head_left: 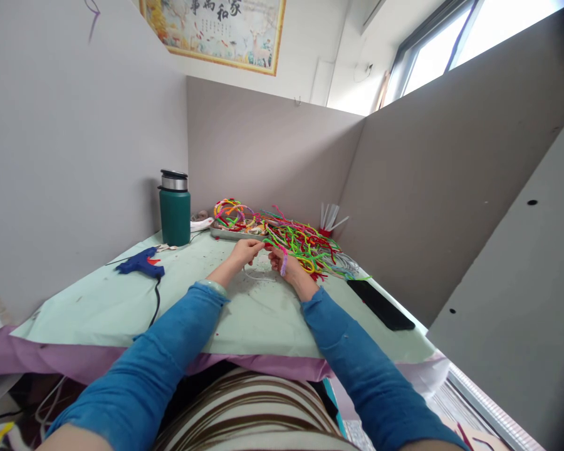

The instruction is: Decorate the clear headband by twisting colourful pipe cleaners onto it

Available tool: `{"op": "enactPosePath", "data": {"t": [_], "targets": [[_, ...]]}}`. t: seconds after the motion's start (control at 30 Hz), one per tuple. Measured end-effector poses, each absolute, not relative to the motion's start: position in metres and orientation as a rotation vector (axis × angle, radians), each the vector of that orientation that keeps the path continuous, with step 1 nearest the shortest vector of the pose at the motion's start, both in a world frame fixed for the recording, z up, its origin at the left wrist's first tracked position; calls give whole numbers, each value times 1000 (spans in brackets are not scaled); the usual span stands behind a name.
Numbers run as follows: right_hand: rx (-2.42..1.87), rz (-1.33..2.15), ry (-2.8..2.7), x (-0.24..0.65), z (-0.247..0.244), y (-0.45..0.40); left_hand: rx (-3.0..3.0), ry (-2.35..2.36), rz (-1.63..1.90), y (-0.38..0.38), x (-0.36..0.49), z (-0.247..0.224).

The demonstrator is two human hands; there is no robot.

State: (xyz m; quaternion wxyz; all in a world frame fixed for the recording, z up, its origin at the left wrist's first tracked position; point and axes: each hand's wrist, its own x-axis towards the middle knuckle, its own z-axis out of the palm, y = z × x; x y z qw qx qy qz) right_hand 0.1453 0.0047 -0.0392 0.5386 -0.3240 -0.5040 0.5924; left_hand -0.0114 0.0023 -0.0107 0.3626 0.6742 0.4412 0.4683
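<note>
Over the middle of the table, my two hands meet fingertip to fingertip. My left hand [245, 252] is closed in a pinch on the end of a fuzzy pipe cleaner [284, 262] in green, pink and purple. The fingers of my right hand [289, 265] are curled round the same piece, and its purple end hangs over them. A thin pale hoop [259, 278] curves just under my hands; whether it joins the pipe cleaner I cannot tell. Right behind them lies a big heap of loose pipe cleaners [305, 241] in red, green, yellow and pink.
A metal tray [235, 235] holds coiled colourful pieces. To the left stand a green bottle [175, 216] and a blue glue gun [143, 263] with its cord. White sticks [329, 216] stand at the back right, a black phone [380, 305] lies nearer. Grey partitions [272, 144] enclose the table.
</note>
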Motion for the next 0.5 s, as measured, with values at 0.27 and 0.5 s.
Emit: {"op": "enactPosePath", "data": {"t": [0.27, 0.5], "targets": [[-727, 1308, -1204, 144, -34, 0, 1733, 1049, 987, -1, -13, -11], [-684, 1295, -1338, 149, -34, -3, 1802, 1023, 892, -1, -17, -12]]}}
